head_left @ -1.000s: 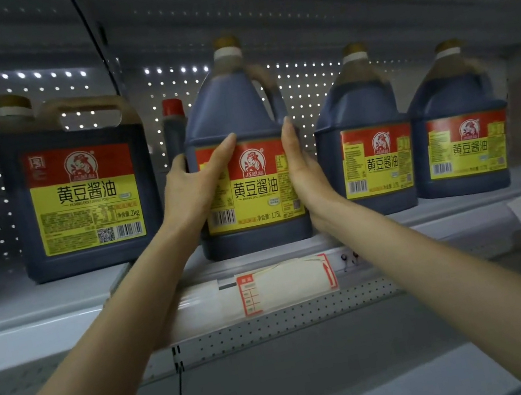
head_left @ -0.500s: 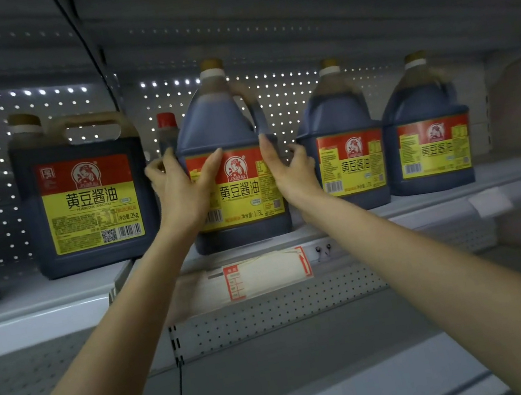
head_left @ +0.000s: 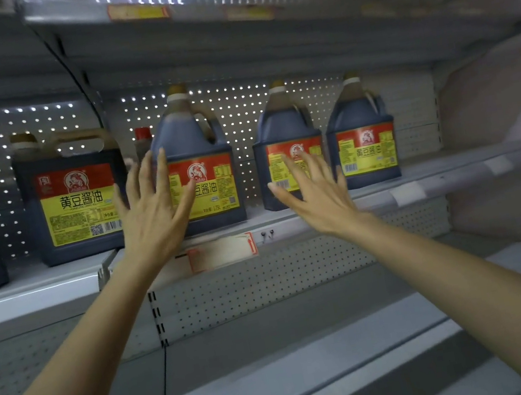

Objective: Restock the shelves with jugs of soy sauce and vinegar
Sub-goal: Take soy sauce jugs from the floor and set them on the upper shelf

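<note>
Head cam, looking up at the shelf. The soy sauce jug I'm on stands upright, cap on top, label facing me, base close to the front edge just above the price tag. Its long axis runs straight up and down, and the handle sits round the back right.

It's dead ahead of my left hand, which overlaps the jug's left side and the edge of the label. I honestly can't tell if I'm touching the plastic or floating just in front of it. The left fingers are straight and spread wide, gripping nothing.

My right hand is off to the jug's right and apart from it, in front of the next jug along. It's splayed flat too and holding nothing, so left is the nearer hand.

Further out there's a third jug on the right and a big square jug on the left.

My read is that this one's seated fine and doesn't need more fussing. If I did want to nudge it, I'd push from the left side.
</note>
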`<state>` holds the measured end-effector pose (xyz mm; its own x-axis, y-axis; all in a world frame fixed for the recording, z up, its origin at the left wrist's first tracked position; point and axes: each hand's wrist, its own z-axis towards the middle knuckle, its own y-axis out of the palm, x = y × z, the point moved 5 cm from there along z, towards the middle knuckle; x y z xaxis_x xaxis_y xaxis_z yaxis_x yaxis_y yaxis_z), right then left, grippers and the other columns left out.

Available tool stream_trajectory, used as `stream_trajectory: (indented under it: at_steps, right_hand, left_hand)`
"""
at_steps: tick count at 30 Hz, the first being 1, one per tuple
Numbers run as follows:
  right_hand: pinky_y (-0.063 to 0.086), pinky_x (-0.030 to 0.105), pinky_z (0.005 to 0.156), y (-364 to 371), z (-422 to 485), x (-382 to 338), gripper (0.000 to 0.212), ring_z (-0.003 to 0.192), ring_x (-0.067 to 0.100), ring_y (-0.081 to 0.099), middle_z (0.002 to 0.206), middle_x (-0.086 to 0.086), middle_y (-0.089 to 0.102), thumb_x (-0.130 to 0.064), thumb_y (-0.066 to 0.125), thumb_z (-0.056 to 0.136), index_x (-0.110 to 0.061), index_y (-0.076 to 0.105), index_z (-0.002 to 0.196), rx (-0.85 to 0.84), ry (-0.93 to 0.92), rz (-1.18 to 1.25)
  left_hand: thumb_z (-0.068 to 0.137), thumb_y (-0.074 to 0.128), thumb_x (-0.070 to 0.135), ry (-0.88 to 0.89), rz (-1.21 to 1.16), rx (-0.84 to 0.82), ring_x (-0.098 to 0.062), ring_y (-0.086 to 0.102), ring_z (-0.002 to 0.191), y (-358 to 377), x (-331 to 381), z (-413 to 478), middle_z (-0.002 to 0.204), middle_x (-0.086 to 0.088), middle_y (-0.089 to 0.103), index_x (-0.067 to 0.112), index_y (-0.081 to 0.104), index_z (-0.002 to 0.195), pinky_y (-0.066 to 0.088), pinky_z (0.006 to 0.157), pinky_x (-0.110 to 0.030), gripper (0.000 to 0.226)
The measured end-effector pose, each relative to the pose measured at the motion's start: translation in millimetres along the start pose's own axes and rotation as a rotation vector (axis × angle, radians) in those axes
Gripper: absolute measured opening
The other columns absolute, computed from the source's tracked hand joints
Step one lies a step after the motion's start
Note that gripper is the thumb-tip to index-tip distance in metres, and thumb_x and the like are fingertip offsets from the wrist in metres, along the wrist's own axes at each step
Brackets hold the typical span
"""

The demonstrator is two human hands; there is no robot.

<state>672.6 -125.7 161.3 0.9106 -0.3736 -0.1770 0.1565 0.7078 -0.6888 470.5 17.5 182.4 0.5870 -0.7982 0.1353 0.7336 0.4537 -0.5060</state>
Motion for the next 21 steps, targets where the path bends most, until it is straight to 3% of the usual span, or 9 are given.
stream_trajectory:
  at_steps: [5, 10, 15, 21]
  right_hand:
    - [-0.004, 0.06, 0.114, -32, -31, 40, 0.074, 0.148, 0.024, -0.003, 0.162, 0.002, -0.001, -0.068, 0.019, 0.092, -0.03, 0.002, 0.154, 0.004, 0.063, -0.12]
    - [-0.006, 0.064, 0.111, -69, -64, 86, 0.089, 0.148, 0.025, -0.002, 0.162, 0.003, -0.004, -0.079, -0.001, 0.078, -0.031, -0.001, 0.153, 0.015, 0.128, -0.224]
    - [-0.006, 0.061, 0.112, -110, -99, 133, 0.074, 0.148, 0.023, -0.006, 0.162, 0.002, -0.006, -0.068, 0.019, 0.091, -0.033, -0.003, 0.153, 0.001, 0.222, -0.3]
    - [-0.006, 0.061, 0.111, -152, -152, 196, 0.079, 0.148, 0.024, -0.002, 0.162, 0.004, -0.003, -0.074, 0.011, 0.087, -0.032, -0.003, 0.153, 0.003, 0.352, -0.432]
  left_hand:
    - [0.083, 0.001, 0.071, 0.132, 0.087, -0.033, -0.021, 0.001, 0.148, -9, 34, -7, 0.161, -0.002, 0.006, 0.027, -0.001, 0.153, -0.006, 0.117, -0.048, 0.083]
    - [0.081, -0.002, 0.069, 0.196, 0.068, -0.079, -0.022, 0.004, 0.147, -3, 83, -18, 0.161, -0.002, 0.008, 0.026, 0.001, 0.153, -0.004, 0.116, -0.046, 0.084]
    - [0.083, 0.0, 0.067, 0.297, 0.006, -0.117, -0.025, 0.011, 0.147, 18, 141, -25, 0.16, -0.005, 0.015, 0.023, 0.006, 0.153, 0.001, 0.115, -0.05, 0.084]
    - [0.085, -0.001, 0.065, 0.428, -0.096, -0.149, -0.025, 0.014, 0.147, 57, 225, -34, 0.159, -0.008, 0.018, 0.021, 0.008, 0.153, 0.001, 0.116, -0.049, 0.082]
